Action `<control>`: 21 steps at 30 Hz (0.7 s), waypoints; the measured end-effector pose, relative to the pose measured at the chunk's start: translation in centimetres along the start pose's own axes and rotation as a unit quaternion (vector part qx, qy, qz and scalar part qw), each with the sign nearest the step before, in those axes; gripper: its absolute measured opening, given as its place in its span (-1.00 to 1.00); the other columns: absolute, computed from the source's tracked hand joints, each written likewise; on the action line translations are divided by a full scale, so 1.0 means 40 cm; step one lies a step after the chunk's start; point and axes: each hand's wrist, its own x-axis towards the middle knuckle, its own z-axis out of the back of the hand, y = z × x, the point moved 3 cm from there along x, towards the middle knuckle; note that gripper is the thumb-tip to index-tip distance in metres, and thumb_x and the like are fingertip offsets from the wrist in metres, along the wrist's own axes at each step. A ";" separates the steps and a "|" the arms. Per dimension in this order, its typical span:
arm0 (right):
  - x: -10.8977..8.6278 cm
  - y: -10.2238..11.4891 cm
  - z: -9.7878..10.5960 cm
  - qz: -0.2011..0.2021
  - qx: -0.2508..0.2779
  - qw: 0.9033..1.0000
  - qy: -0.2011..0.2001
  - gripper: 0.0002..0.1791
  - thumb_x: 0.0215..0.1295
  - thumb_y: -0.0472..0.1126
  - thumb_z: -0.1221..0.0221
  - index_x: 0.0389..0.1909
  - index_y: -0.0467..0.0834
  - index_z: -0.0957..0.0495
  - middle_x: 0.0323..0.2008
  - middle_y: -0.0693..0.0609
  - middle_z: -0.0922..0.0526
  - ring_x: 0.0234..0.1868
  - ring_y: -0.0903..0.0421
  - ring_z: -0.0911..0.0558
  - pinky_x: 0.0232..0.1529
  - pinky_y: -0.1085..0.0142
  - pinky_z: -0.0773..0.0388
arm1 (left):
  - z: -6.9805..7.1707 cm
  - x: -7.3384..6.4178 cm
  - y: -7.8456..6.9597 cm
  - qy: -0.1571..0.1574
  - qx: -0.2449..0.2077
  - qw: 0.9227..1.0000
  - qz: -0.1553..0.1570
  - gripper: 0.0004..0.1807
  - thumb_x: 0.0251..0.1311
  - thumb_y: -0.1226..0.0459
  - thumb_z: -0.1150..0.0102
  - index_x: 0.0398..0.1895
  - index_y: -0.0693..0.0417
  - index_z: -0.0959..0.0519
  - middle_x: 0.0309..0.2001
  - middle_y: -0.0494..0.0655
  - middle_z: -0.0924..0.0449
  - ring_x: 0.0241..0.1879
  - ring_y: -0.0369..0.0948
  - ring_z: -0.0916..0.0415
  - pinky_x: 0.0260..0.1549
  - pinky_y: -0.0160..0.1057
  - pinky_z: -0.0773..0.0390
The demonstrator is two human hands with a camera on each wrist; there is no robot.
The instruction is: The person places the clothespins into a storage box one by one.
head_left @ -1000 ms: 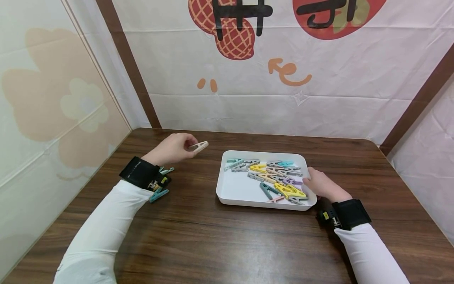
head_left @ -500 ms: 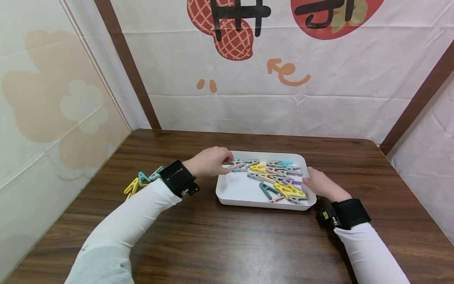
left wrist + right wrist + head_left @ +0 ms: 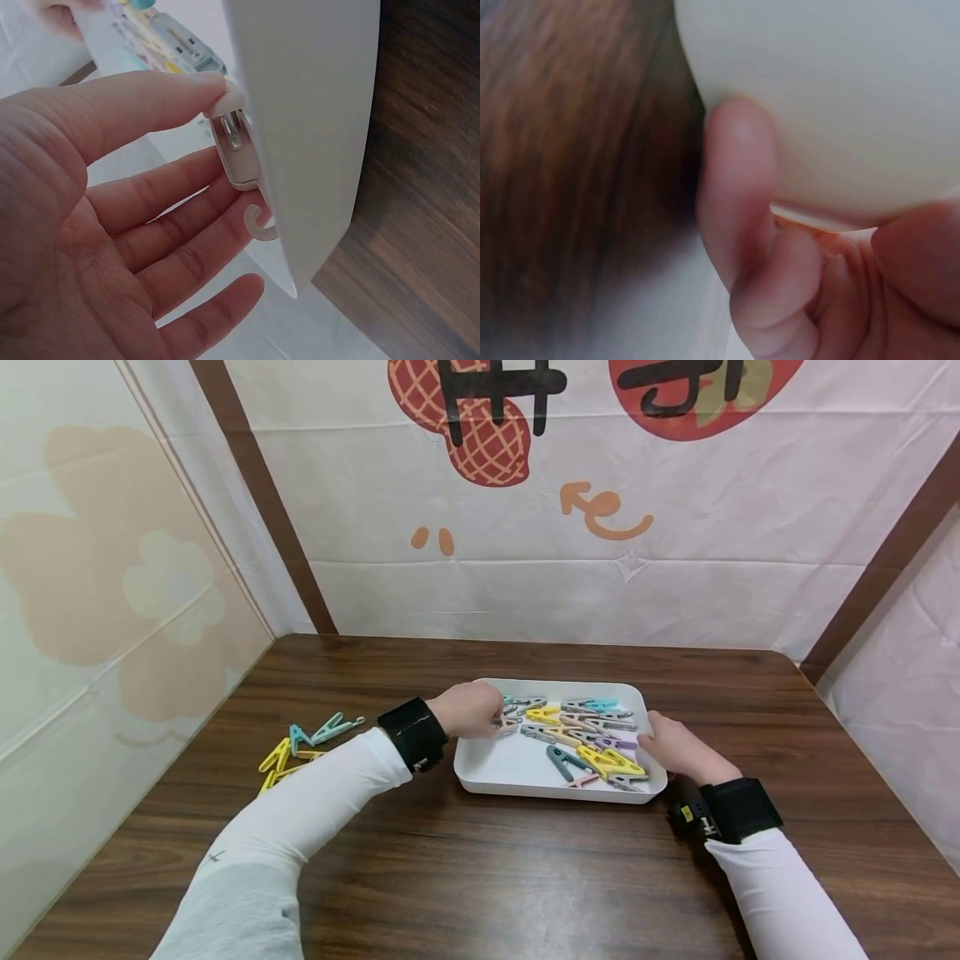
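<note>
In the head view my left hand [image 3: 472,710] is over the left end of a white tray [image 3: 480,768]. It pinches a pale beige clothespin [image 3: 238,154] between thumb and fingers, just inside the tray wall, as the left wrist view shows; a small hook sticks out from the peg. My right hand [image 3: 686,752] grips the tray's right edge, and in the right wrist view its fingers [image 3: 742,165] curl against the white wall. Inside the tray lie several clothespins, among them yellow pegs [image 3: 611,762], a dark green peg [image 3: 562,762] and a purple peg [image 3: 613,744].
Left of the tray, near my left forearm, lie a yellow clothespin [image 3: 276,755], a blue clothespin [image 3: 299,737] and a pale green clothespin [image 3: 336,727] on the brown wooden table [image 3: 480,877]. A printed white cloth [image 3: 525,602] hangs behind the table.
My left hand has carried the beige clothespin rightward from over the table into the tray's left end, uncovering the loose pegs at left. My right hand has stayed on the tray's edge.
</note>
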 end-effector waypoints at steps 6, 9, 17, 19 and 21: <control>-0.002 0.004 0.000 -0.003 0.000 1.000 0.001 -0.47 0.49 -0.26 0.09 0.29 -0.52 -0.04 -0.01 -0.43 -0.40 -0.41 -0.01 -0.54 -0.55 0.22 -0.47 | -0.016 0.023 -0.006 0.010 0.019 1.000 0.011 -0.87 0.26 0.26 -0.21 -0.44 0.08 -0.55 -0.46 -0.15 -0.49 -0.47 -0.20 -0.32 -0.45 -0.28 -0.33; -0.002 0.005 0.002 0.000 -0.006 1.000 -0.001 -0.44 0.49 -0.26 0.08 0.30 -0.54 -0.03 0.03 -0.45 -0.39 -0.32 -0.05 -0.55 -0.52 0.23 -0.47 | -0.016 0.028 -0.014 0.011 0.037 0.999 0.009 -0.86 0.29 0.24 -0.17 -0.43 0.06 -0.53 -0.46 -0.16 -0.47 -0.46 -0.20 -0.32 -0.43 -0.26 -0.34; 0.003 0.002 0.004 0.004 -0.007 1.000 -0.004 -0.44 0.48 -0.26 0.08 0.29 -0.55 -0.03 -0.01 -0.43 -0.40 -0.36 -0.03 -0.54 -0.52 0.23 -0.45 | -0.012 0.044 -0.039 0.015 0.048 0.999 0.020 -0.87 0.32 0.25 -0.13 -0.37 0.09 -0.52 -0.47 -0.14 -0.46 -0.45 -0.19 -0.34 -0.40 -0.27 -0.36; 0.003 0.001 0.002 0.004 -0.007 1.000 -0.001 -0.44 0.48 -0.26 0.08 0.30 -0.55 -0.03 0.01 -0.44 -0.39 -0.34 -0.04 -0.54 -0.52 0.23 -0.46 | -0.018 0.048 -0.038 0.015 0.048 0.999 0.021 -0.90 0.30 0.26 -0.15 -0.34 0.10 -0.53 -0.47 -0.14 -0.45 -0.45 -0.20 -0.34 -0.40 -0.29 -0.34; 0.002 0.000 0.001 0.005 -0.009 1.000 -0.001 -0.44 0.48 -0.26 0.09 0.30 -0.55 -0.02 0.03 -0.45 -0.39 -0.31 -0.05 -0.54 -0.50 0.22 -0.46 | -0.026 0.052 -0.035 0.015 0.049 0.998 0.025 -0.92 0.26 0.27 -0.19 -0.33 0.09 -0.53 -0.48 -0.15 -0.45 -0.45 -0.20 -0.33 -0.42 -0.30 -0.33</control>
